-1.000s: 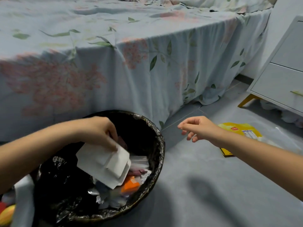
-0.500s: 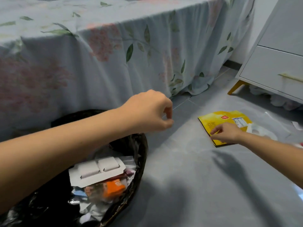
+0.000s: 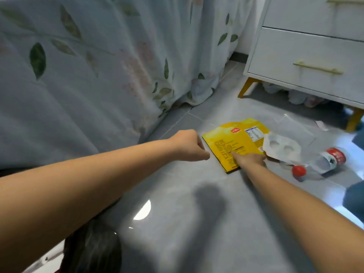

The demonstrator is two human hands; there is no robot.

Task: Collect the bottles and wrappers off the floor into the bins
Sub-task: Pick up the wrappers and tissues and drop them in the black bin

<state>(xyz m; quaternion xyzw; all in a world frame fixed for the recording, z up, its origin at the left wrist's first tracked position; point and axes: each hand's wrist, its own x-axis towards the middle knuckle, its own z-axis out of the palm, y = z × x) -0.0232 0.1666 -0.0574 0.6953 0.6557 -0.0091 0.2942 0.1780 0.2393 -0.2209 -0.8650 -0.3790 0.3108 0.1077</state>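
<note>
yellow wrapper [image 3: 232, 142] lies flat on the grey tiled floor [image 3: 187, 223] near the foot of the floral bed sheet [image 3: 88, 66]. the right hand [image 3: 249, 159] presses down on its near edge, fingers flat on the packet, not closed round it. the left hand [image 3: 188, 145] hovers just beside the wrapper's left edge, curled into a loose fist, holding nothing. a white moulded tray [image 3: 281, 148] overlaps the wrapper's right corner, and a clear bottle [image 3: 323, 161] with red cap lies on its side beyond, by the white drawer unit [image 3: 307, 62]
</note>
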